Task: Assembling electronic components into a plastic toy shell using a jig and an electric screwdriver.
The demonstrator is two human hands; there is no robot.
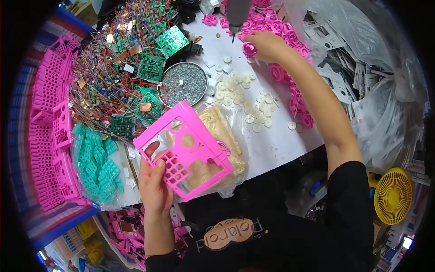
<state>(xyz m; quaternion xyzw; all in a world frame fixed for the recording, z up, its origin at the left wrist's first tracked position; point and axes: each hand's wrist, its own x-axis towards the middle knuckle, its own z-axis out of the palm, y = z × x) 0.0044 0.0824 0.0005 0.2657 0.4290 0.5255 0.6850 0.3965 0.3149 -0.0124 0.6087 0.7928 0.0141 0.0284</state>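
My left hand (156,183) grips a pink plastic housing panel (197,136) by its lower left edge, thumb on the face by a grid of square holes. The panel is tilted over a clear bag of cream-coloured pieces (215,122). Across the table, my right hand (267,46) is closed at the near edge of a heap of pink plastic parts (283,27). A round pink knob-like part (249,50) shows at its fingers, which are partly hidden. Just left of that hand, the tip of a grey powered screwdriver (237,20) hangs down.
White plastic discs (233,86) lie scattered mid-table beside a round dish of small metal screws (186,81). Wired green circuit boards (152,67) pile up at left, near bagged teal keypads (97,163) and stacked pink panels (56,122). Bagged white parts (335,86) and a yellow basket (393,196) are at right.
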